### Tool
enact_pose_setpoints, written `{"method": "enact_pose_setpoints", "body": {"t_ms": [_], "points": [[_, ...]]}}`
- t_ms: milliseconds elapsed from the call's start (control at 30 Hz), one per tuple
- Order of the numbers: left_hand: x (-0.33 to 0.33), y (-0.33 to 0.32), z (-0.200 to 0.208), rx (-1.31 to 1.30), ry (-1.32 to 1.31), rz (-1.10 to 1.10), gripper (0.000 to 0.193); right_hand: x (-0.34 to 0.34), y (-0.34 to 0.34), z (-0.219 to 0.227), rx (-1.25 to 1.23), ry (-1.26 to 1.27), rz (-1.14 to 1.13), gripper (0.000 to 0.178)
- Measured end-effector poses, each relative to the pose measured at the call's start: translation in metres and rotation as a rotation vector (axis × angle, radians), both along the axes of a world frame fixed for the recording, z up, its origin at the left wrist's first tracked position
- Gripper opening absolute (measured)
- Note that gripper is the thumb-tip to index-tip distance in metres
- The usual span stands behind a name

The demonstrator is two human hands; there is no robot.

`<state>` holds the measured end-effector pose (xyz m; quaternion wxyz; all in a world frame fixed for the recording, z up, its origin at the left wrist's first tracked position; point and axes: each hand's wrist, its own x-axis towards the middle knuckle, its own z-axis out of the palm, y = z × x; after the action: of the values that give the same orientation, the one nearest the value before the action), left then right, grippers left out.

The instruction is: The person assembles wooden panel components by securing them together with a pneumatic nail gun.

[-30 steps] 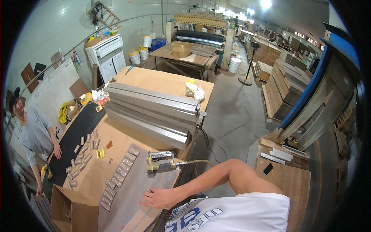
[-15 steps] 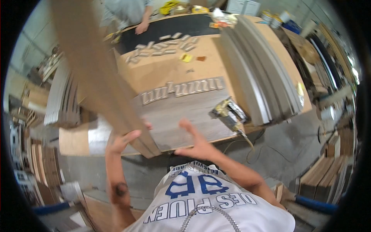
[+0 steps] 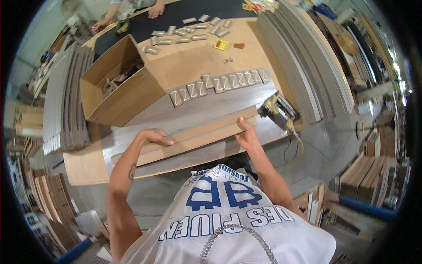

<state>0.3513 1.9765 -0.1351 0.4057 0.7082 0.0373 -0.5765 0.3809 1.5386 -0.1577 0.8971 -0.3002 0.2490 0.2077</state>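
Observation:
A long brown stepped board [image 3: 206, 132], with a raised lip along its length, lies across the near part of the grey work surface [image 3: 132, 136]. My left hand [image 3: 154, 137] grips its left part, thumb over the top. Near the board's right end, my right hand [image 3: 248, 136] is closed on its near edge. Just beyond that end rests a nail gun [image 3: 278, 111] with a hose. Behind the board stands a row of small blocks [image 3: 220, 82] bearing zigzag beads of what looks like glue.
An open cardboard box [image 3: 118, 99] with scraps inside stands left. Long trim pieces are stacked at left [image 3: 68, 101] and right [image 3: 292, 57]. Several loose blocks [image 3: 189, 31] and a yellow packet [image 3: 220, 45] lie farther back. Another person's hand [image 3: 156, 9] rests on the far black surface [image 3: 189, 9].
The board has swung down from a raised, steep position to lie crosswise on the work surface. My right hand, earlier free and open, now holds its right end. The cardboard box has come into sight.

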Motion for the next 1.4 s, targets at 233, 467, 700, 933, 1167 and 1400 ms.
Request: {"method": "enact_pose_setpoints", "body": {"t_ms": [233,467,700,933,1167,1400], "points": [[-0.034,-0.057,0.019,0.215,-0.865,0.778,0.034,-0.010,-0.062,0.030,-0.677,0.308,0.568,0.043],[-0.135,0.018,-0.046,1.184,-1.541,0.752,0.056,0.003,-0.055,0.002,-1.543,-0.551,0.387,0.057],[-0.235,0.182,-0.076,1.429,-1.068,1.056,0.062,0.016,-0.055,-0.004,-1.369,-0.608,0.521,0.062],[-0.198,0.164,-0.058,0.820,-1.002,1.162,0.024,0.005,-0.052,0.006,-1.461,-0.580,0.434,0.057],[-0.215,0.166,-0.068,0.997,-1.081,1.089,0.037,-0.004,-0.031,0.026,-1.681,-0.526,0.517,0.054],[-0.204,0.143,-0.071,1.355,-1.215,0.909,0.055,0.123,-0.097,0.031,-2.018,-0.680,0.294,0.049]]}}
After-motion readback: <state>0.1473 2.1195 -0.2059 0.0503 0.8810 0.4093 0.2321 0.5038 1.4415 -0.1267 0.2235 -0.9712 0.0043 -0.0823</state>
